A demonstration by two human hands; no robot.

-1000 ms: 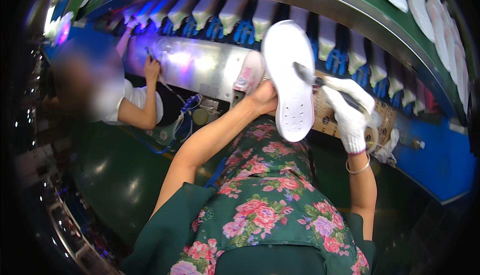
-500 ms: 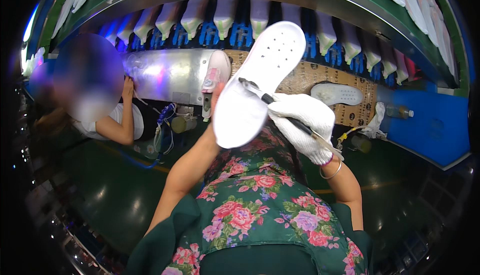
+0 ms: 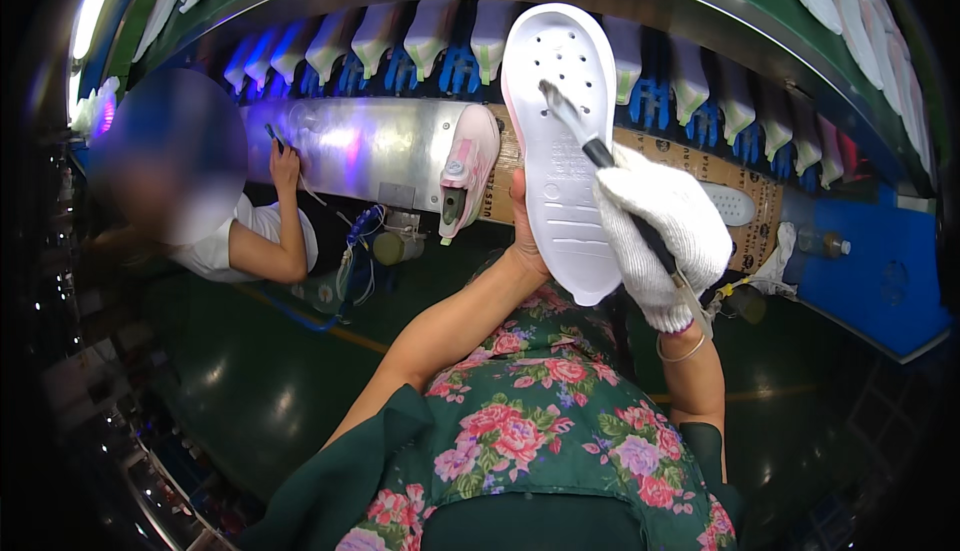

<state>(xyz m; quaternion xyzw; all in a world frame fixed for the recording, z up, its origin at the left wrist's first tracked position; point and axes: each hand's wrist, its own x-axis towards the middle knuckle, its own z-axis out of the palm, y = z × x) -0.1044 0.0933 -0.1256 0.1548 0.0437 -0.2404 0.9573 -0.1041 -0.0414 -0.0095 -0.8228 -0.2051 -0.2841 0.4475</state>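
1. Right hand point(image 3: 665, 231): in a white knit glove, grip narrow around a brush point(image 3: 575, 121), just right of the sole. Brush handle slants up-left; its dark bristles are at the sole's holed end, looks like contact.
2. Left hand point(image 3: 527, 246): bare, holding the sole by its left edge. Thumb shows at that edge; other fingers are hidden behind, so can't tell their spread.
3. Sole point(image 3: 565, 181): white, held up in front of the body, between the two hands. Holed end is up, ridged end down, rimmed inner face toward the camera.
4. Progress, my read: brushing on this sole is in hand, not finished, since the bristles are at the face. Can't tell which parts are coated; any wet film doesn't show against the white. Sole isn't joined to any upper.
5. Pink shoe point(image 3: 469, 166): just left of the sole, apart from it. Can't tell if it's the mate.
6. Second sole point(image 3: 732, 205): right of the held sole, on printed cardboard point(image 3: 760, 236), partly behind the glove, no hand on it. Can't tell whether it's brushed.
7. Farther out: row of pale shoe forms point(image 3: 427, 36) behind the sole; metal plate point(image 3: 400, 136) well left of it, with a co-worker's hand point(image 3: 284, 166) there holding a slim tool.
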